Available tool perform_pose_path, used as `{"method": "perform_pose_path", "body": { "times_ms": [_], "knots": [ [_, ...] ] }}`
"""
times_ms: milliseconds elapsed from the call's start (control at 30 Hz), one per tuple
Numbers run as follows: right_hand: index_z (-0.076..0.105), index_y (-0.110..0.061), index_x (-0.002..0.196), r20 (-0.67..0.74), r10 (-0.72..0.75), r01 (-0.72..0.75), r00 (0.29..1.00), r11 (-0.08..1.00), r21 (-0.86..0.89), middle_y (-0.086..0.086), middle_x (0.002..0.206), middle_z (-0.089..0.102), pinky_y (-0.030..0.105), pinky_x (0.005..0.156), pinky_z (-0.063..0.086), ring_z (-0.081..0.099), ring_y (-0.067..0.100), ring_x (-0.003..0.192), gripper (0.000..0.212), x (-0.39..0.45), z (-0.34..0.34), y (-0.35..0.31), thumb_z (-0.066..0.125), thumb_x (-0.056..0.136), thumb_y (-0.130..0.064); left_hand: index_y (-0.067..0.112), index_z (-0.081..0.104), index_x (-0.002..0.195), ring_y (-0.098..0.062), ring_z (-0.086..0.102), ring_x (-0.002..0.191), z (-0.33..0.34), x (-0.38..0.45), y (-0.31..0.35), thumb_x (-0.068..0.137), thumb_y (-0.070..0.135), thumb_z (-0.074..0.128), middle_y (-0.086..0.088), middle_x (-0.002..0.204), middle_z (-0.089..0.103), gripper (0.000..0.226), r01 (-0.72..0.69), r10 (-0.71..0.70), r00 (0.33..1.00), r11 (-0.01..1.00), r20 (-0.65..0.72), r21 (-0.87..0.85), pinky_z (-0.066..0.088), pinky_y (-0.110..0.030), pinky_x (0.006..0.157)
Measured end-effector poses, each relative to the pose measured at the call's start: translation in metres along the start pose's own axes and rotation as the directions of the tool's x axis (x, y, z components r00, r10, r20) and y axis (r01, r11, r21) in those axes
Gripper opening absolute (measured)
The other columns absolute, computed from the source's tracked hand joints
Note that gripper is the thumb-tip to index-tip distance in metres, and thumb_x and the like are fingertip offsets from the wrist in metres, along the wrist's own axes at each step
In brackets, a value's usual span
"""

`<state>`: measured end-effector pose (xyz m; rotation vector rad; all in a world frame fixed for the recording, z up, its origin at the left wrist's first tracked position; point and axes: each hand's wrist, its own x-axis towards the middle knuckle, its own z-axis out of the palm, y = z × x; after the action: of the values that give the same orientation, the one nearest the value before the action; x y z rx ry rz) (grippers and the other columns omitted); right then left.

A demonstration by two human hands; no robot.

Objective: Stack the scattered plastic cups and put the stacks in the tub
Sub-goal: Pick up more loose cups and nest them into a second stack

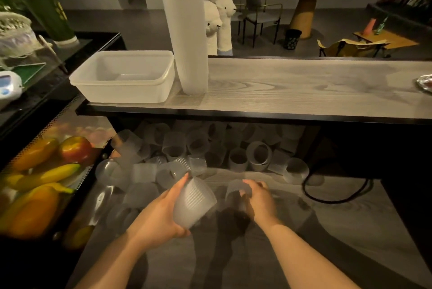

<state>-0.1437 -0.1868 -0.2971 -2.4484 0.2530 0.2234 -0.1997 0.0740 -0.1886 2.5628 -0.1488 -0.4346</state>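
left hand [161,213]: grip curled round a ribbed cup [195,202], held tilted above the lower worktop [327,230] | right hand [257,199]: grip pinching the rim of a second cup [236,189] just right of the first | loose cups [210,146]: heaped behind both hands | tub [124,77]: on the upper shelf [304,87], tall cup stack [184,26] beside it

Frosted ribbed plastic cups [194,202], wood-grain counter [304,87]

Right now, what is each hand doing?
Left hand: fingers curled round a ribbed plastic cup.
Right hand: fingers gripping another cup, blurred.
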Motion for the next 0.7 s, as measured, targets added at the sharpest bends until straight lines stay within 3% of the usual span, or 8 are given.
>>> {"method": "perform_pose_path", "body": {
  "times_ms": [133, 167, 233, 333, 400, 500, 600, 700],
  "knots": [
    [0.068, -0.023, 0.108, -0.132, 0.101, -0.068, 0.986, 0.970, 0.235, 0.000, 0.103, 0.066, 0.029, 0.080, 0.050, 0.063, 0.020, 0.091, 0.015, 0.003, -0.045, -0.006, 0.057, 0.097, -0.022, 0.069, -0.010, 0.141, -0.005, 0.060, 0.097, 0.002, 0.003, 0.002, 0.059, 0.026, 0.082, 0.016, 0.139, 0.045, 0.131, 0.027, -0.029, 0.995, 0.999, 0.095, 0.019, 0.055, -0.023, 0.079],
    [0.067, -0.025, 0.106, -0.078, 0.125, -0.091, 0.989, 0.934, 0.345, -0.002, 0.096, 0.067, 0.032, 0.076, 0.055, 0.064, 0.017, 0.084, 0.014, 0.002, -0.058, -0.010, 0.059, 0.096, -0.018, 0.073, -0.011, 0.136, -0.004, 0.061, 0.093, 0.003, 0.005, 0.004, 0.059, 0.025, 0.082, 0.016, 0.133, 0.048, 0.130, 0.023, -0.023, 0.993, 1.000, 0.114, 0.001, 0.056, -0.025, 0.078],
    [0.065, -0.033, 0.100, 0.090, 0.028, -0.073, 0.996, 0.836, 0.544, -0.003, 0.090, 0.066, 0.030, 0.067, 0.057, 0.063, 0.013, 0.078, 0.025, -0.007, -0.074, -0.021, 0.063, 0.093, -0.009, 0.077, -0.009, 0.129, -0.004, 0.060, 0.096, 0.005, 0.012, 0.011, 0.057, 0.024, 0.082, 0.017, 0.128, 0.050, 0.128, 0.005, 0.002, 0.990, 0.999, 0.143, -0.047, 0.055, -0.024, 0.082],
    [0.065, -0.045, 0.096, 0.214, -0.112, -0.026, 0.970, 0.832, 0.554, -0.006, 0.088, 0.065, 0.022, 0.062, 0.051, 0.062, 0.011, 0.078, 0.039, -0.018, -0.074, -0.026, 0.065, 0.090, -0.006, 0.079, -0.005, 0.131, -0.003, 0.056, 0.108, 0.005, 0.024, 0.028, 0.053, 0.026, 0.085, 0.023, 0.131, 0.047, 0.131, -0.034, 0.058, 0.978, 0.992, 0.199, -0.121, 0.053, -0.026, 0.091],
    [0.065, -0.050, 0.101, 0.203, -0.109, -0.011, 0.973, 0.857, 0.515, -0.012, 0.090, 0.064, 0.019, 0.062, 0.050, 0.061, 0.008, 0.081, 0.044, -0.017, -0.066, -0.021, 0.063, 0.091, -0.007, 0.082, -0.005, 0.129, -0.002, 0.059, 0.106, 0.004, 0.032, 0.037, 0.053, 0.027, 0.086, 0.027, 0.128, 0.048, 0.131, -0.060, 0.093, 0.968, 0.987, 0.232, -0.147, 0.055, -0.025, 0.089],
    [0.063, -0.047, 0.121, 0.236, -0.019, -0.097, 0.972, 0.876, 0.473, -0.008, 0.106, 0.067, 0.023, 0.070, 0.056, 0.065, 0.015, 0.095, 0.042, -0.011, -0.061, -0.017, 0.062, 0.094, -0.014, 0.083, -0.004, 0.127, 0.000, 0.061, 0.098, 0.007, 0.047, 0.040, 0.055, 0.025, 0.087, 0.028, 0.121, 0.052, 0.129, -0.083, 0.122, 0.959, 0.984, 0.257, -0.158, 0.055, -0.018, 0.081],
    [0.058, -0.050, 0.126, 0.265, -0.002, -0.120, 0.964, 0.890, 0.440, -0.008, 0.122, 0.062, 0.032, 0.093, 0.055, 0.061, 0.015, 0.112, 0.040, -0.005, -0.048, -0.018, 0.060, 0.097, -0.023, 0.080, -0.002, 0.130, 0.001, 0.060, 0.100, 0.010, 0.059, 0.041, 0.056, 0.024, 0.085, 0.026, 0.123, 0.051, 0.127, -0.068, 0.109, 0.956, 0.985, 0.273, -0.158, 0.055, -0.018, 0.082],
    [0.041, -0.055, 0.139, 0.354, -0.069, -0.041, 0.933, 0.955, 0.294, -0.010, 0.149, 0.041, 0.040, 0.114, 0.035, 0.039, 0.016, 0.138, 0.048, 0.000, -0.039, -0.019, 0.044, 0.092, -0.065, 0.069, 0.004, 0.141, 0.011, 0.051, 0.108, 0.016, 0.071, 0.040, 0.056, 0.024, 0.086, 0.023, 0.132, 0.047, 0.127, -0.069, 0.111, 0.960, 0.984, 0.258, -0.167, 0.048, -0.006, 0.084]
  ]
}}
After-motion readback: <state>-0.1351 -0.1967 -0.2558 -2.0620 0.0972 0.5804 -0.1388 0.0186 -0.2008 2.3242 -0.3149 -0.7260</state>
